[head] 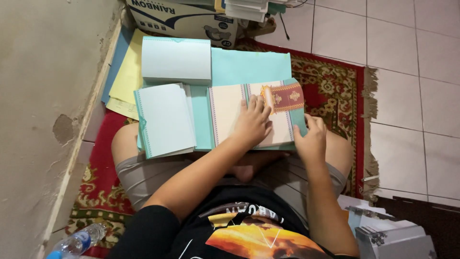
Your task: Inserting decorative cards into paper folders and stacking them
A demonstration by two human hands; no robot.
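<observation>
Both hands work on one folded card in the middle of the frame: the left hand (252, 122) lies flat on it with the grip spread wide, fingers straight, pressing and not closing around anything, while the right hand (310, 139) has its grip half curled at the card's right edge, the fingertips touching the teal border; whether they pinch the edge or only push it, I cannot tell. By size, the red patterned rug (335, 91) fills most of the floor under the seated person, with pale floor tiles (412, 72) at the right of the frame and a grey wall (43, 96) at the left. On the rug, in the upper centre, lies a big teal sheet (254, 67), with yellow sheets (127, 72) beside it at the upper left. A stack of pale cards (176, 60) sits on these, and a second stack of fanned cards (163, 120) rests at centre left, just beside the work. The cream card (230, 115) itself lies on the person's lap, and a small maroon and gold flap (286, 98) stands folded over its upper right part, touching the left fingertips. I judge the step to be folding and pressing this flap down; the next move seems to call for a firm hold from the left palm while the right fingers line up the edge.
</observation>
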